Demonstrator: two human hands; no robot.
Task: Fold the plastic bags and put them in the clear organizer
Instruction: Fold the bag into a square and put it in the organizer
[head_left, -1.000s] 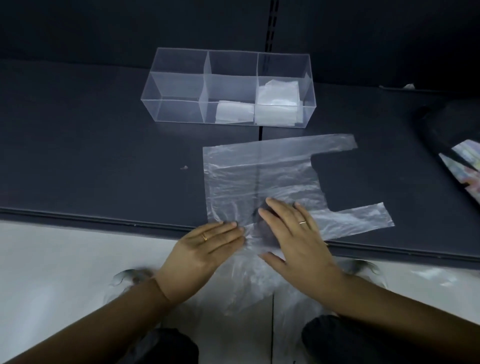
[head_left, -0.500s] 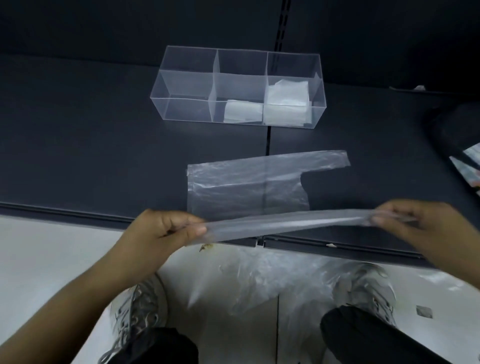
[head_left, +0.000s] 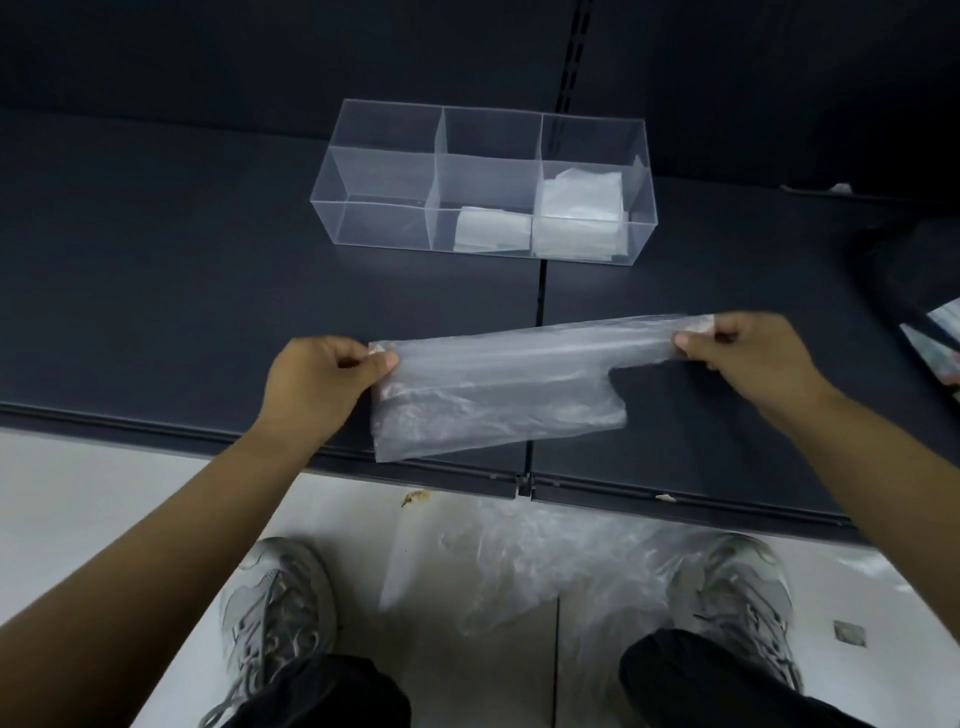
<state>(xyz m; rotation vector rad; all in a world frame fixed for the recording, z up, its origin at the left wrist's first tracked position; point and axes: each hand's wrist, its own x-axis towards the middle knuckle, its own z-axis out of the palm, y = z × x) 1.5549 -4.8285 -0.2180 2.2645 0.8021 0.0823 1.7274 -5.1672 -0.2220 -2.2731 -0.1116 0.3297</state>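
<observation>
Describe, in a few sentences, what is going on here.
A person holds a clear plastic bag stretched between both hands above a dark shelf: the left hand pinches one end, the right hand the other. Behind it stands the clear organizer, with folded bags in its middle and right compartments.

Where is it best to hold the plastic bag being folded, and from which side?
Pinch the plastic bag at the two ends of its folded top edge, one hand from each side, as the left hand and right hand do now. It is a long, limp sheet; held elsewhere it would likely sag and lose the fold.
</observation>
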